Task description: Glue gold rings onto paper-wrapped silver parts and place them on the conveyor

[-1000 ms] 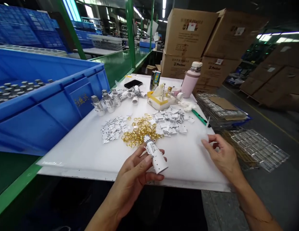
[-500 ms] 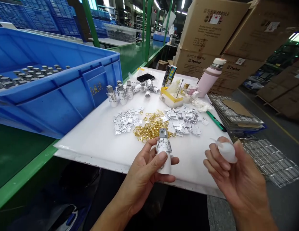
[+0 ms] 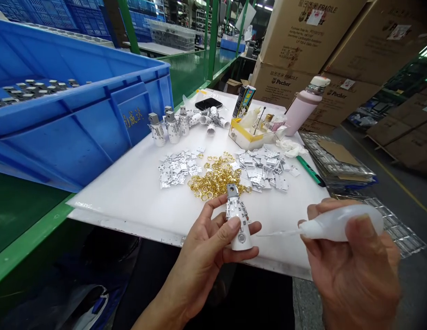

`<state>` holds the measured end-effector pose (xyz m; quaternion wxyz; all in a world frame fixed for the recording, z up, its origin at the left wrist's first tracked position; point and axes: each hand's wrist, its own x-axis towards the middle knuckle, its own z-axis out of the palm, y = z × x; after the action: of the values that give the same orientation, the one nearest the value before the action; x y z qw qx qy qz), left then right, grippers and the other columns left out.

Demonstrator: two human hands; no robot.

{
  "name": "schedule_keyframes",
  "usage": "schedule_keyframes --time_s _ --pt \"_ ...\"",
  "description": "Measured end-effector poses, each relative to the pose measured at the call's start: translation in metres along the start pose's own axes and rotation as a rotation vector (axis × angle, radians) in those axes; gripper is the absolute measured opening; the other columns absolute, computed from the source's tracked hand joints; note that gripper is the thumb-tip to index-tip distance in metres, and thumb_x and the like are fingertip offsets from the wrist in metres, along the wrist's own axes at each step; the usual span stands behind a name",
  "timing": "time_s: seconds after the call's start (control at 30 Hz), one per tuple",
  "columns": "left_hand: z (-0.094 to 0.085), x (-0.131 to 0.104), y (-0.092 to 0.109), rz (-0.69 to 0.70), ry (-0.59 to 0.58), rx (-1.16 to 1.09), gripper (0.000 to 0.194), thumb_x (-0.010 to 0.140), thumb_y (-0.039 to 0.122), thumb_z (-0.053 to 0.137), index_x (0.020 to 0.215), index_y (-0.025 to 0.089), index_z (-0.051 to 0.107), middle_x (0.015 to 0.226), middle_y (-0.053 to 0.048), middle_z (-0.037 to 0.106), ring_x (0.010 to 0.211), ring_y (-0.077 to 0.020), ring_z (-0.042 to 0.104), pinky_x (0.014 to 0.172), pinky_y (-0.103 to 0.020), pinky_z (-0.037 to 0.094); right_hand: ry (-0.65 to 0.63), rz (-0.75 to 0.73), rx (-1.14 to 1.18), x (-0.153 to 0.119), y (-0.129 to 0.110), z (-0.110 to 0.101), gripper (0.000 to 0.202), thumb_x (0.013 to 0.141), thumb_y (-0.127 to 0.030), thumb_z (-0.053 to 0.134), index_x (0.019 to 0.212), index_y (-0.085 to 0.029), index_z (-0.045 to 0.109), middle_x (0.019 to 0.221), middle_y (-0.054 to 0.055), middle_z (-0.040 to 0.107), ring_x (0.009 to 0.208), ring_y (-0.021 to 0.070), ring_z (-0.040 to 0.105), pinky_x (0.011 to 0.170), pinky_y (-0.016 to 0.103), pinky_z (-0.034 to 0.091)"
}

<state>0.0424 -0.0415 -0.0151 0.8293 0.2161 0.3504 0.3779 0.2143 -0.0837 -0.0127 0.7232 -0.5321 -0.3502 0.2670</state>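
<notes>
Held upright in my left hand (image 3: 213,243) is a white cone-shaped model part (image 3: 241,229) with a grey block on top and small raised details round its sides. My right hand (image 3: 354,266) is closed round a translucent squeeze bottle (image 3: 347,223). Its thin nozzle points left, with the tip close to the model part's lower side; whether it touches I cannot tell. Just beyond my left hand lies a heap of gold rings (image 3: 216,178). Small white plates form a pile (image 3: 179,167) left of the rings and another pile (image 3: 264,169) to their right.
Several similar model parts (image 3: 172,126) stand or lie near a phone (image 3: 208,104). A yellow-edged tray (image 3: 246,139), pink flask (image 3: 304,107) and green cutter (image 3: 309,170) occupy the table's right side. A blue crate (image 3: 130,119) borders the left; cartons (image 3: 302,41) stand behind.
My right hand has turned the squeeze bottle sideways, its nozzle now towards the model part. My left hand has tilted and turned the part slightly, showing a round detail low down.
</notes>
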Motion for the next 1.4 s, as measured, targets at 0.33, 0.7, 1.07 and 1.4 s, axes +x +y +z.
schedule_keyframes --time_s 0.33,0.7,1.07,1.4 --pt "0.001 0.003 -0.004 0.022 0.033 0.103 0.065 0.085 0.022 0.066 0.140 0.025 0.031 0.109 -0.009 0.068 0.103 -0.0269 0.068 0.070 -0.031 0.062 -0.024 -0.181 -0.057 -0.008 0.003 0.012 0.018 0.088 -0.032 0.060 0.077 -0.021 0.069 0.071 0.004 0.051 0.058 0.0149 0.049 0.037 0.020 0.034" --pt "0.001 0.006 -0.005 -0.003 0.038 0.071 0.076 0.082 0.023 0.070 0.145 0.026 0.027 0.114 -0.013 0.070 0.094 -0.0248 0.071 0.068 -0.030 0.061 -0.034 -0.120 -0.036 -0.004 0.007 0.012 0.014 0.085 -0.035 0.065 0.079 -0.023 0.071 0.070 0.003 0.047 0.055 0.0136 0.047 0.036 0.020 0.033" --pt "0.003 0.003 -0.004 0.002 0.033 0.078 0.068 0.083 0.022 0.069 0.140 0.025 0.033 0.115 -0.013 0.068 0.099 -0.0264 0.070 0.069 -0.030 0.062 -0.031 -0.124 -0.082 -0.005 0.005 0.009 0.013 0.086 -0.032 0.064 0.080 -0.022 0.069 0.078 0.004 0.053 0.059 0.0145 0.050 0.036 0.020 0.037" --pt "0.003 0.003 -0.005 0.008 0.035 0.066 0.070 0.083 0.022 0.069 0.141 0.023 0.031 0.109 -0.011 0.068 0.101 -0.0279 0.069 0.071 -0.032 0.062 -0.037 -0.140 -0.126 -0.004 0.005 0.009 0.014 0.086 -0.033 0.063 0.080 -0.022 0.069 0.078 0.006 0.053 0.062 0.0163 0.053 0.038 0.021 0.041"
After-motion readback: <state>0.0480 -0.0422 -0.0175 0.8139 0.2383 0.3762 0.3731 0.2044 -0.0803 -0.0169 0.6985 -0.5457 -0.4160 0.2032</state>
